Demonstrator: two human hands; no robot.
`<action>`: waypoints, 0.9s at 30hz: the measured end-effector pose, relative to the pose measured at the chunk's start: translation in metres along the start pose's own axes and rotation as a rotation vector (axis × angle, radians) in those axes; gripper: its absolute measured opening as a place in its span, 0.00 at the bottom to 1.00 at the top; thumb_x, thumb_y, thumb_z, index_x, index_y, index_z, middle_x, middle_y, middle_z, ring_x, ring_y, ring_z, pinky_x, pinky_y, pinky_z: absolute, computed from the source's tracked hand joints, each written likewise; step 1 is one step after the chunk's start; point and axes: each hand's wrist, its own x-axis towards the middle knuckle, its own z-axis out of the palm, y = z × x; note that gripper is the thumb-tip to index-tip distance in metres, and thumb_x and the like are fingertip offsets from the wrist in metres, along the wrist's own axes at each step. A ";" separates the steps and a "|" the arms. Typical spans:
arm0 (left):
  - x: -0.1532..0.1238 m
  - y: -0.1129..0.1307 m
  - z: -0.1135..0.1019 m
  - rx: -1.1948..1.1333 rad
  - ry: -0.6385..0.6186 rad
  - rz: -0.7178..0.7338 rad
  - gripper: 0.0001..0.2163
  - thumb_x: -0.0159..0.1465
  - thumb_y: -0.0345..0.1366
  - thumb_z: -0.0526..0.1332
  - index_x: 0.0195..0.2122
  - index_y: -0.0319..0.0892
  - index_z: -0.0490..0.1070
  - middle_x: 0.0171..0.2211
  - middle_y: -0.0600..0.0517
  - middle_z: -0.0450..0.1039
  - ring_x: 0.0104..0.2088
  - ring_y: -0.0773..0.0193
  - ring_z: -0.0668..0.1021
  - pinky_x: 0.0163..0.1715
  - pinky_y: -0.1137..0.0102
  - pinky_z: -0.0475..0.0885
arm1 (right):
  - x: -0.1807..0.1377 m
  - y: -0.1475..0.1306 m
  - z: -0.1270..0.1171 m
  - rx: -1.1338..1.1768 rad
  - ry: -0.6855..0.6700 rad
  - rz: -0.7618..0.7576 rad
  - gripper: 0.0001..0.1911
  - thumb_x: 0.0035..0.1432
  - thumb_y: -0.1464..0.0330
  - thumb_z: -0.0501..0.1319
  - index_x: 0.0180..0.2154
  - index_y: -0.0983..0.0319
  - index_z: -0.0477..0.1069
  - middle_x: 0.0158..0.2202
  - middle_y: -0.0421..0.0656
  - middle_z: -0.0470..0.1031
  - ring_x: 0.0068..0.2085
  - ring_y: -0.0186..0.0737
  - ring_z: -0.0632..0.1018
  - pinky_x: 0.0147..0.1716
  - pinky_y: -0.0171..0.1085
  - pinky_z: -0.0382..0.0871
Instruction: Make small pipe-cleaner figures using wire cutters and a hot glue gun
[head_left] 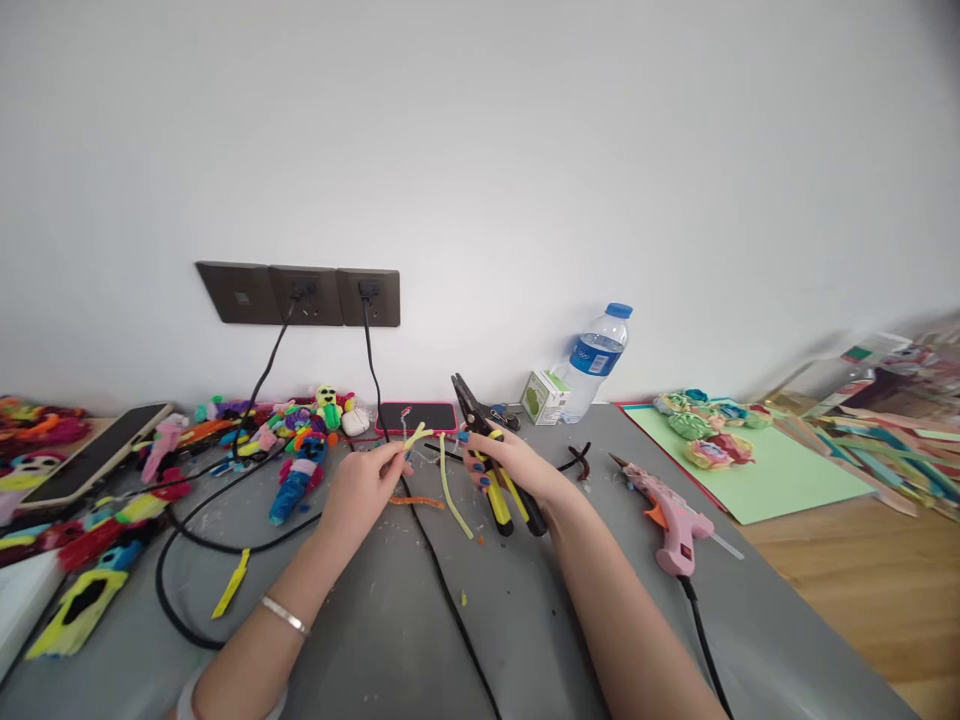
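Your left hand (366, 482) pinches a short yellow-green pipe cleaner (417, 436) by its lower end, so the stem pokes up and to the right past your fingertips. Your right hand (501, 462), just beside the stem, is closed around the yellow-and-black cutters (470, 404). A longer yellow-green strip (452, 495) lies on the grey table (375, 640) between your hands, and a pink glue gun (675, 520) lies further right.

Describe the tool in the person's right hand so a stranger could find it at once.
On the grey table, left of the pink glue gun, the right hand grips pliers. Only they have yellow-and-black handles and a black head.
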 end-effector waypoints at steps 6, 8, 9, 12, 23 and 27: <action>0.002 -0.002 0.008 -0.487 -0.054 -0.111 0.13 0.63 0.43 0.55 0.45 0.42 0.65 0.30 0.49 0.81 0.23 0.63 0.75 0.25 0.71 0.68 | -0.023 -0.019 -0.016 -0.382 0.114 0.095 0.18 0.54 0.56 0.59 0.43 0.58 0.61 0.25 0.35 0.64 0.26 0.37 0.67 0.29 0.37 0.61; 0.003 -0.003 0.010 -0.570 -0.080 -0.127 0.11 0.63 0.43 0.56 0.42 0.43 0.63 0.31 0.48 0.81 0.23 0.64 0.75 0.25 0.71 0.68 | -0.029 -0.022 -0.016 -0.653 0.164 0.121 0.18 0.55 0.57 0.59 0.44 0.58 0.62 0.26 0.35 0.64 0.28 0.38 0.67 0.30 0.36 0.59; 0.004 -0.004 0.010 -0.598 -0.090 -0.129 0.10 0.63 0.43 0.56 0.39 0.43 0.62 0.31 0.48 0.81 0.24 0.64 0.75 0.25 0.72 0.67 | -0.030 -0.022 -0.015 -0.768 0.188 0.127 0.18 0.55 0.58 0.59 0.45 0.59 0.62 0.26 0.36 0.65 0.29 0.39 0.67 0.30 0.36 0.58; 0.005 -0.003 0.009 -0.647 -0.111 -0.143 0.10 0.62 0.43 0.58 0.37 0.42 0.64 0.32 0.47 0.81 0.25 0.65 0.75 0.25 0.72 0.66 | -0.029 -0.018 -0.013 -0.991 0.208 0.143 0.21 0.54 0.59 0.59 0.47 0.61 0.61 0.31 0.40 0.70 0.32 0.42 0.70 0.30 0.36 0.57; 0.004 0.000 0.007 -0.705 -0.126 -0.235 0.17 0.57 0.48 0.63 0.38 0.38 0.75 0.32 0.45 0.81 0.26 0.65 0.73 0.26 0.72 0.68 | -0.020 -0.004 -0.007 -1.382 0.086 0.252 0.28 0.48 0.60 0.68 0.49 0.64 0.66 0.48 0.55 0.72 0.48 0.58 0.72 0.41 0.41 0.61; 0.003 0.002 0.009 -0.686 -0.182 -0.255 0.18 0.57 0.49 0.63 0.39 0.38 0.77 0.32 0.45 0.81 0.25 0.66 0.71 0.24 0.72 0.67 | -0.019 -0.004 -0.011 -1.320 0.238 0.143 0.20 0.53 0.60 0.65 0.44 0.65 0.69 0.47 0.55 0.72 0.50 0.57 0.71 0.43 0.43 0.63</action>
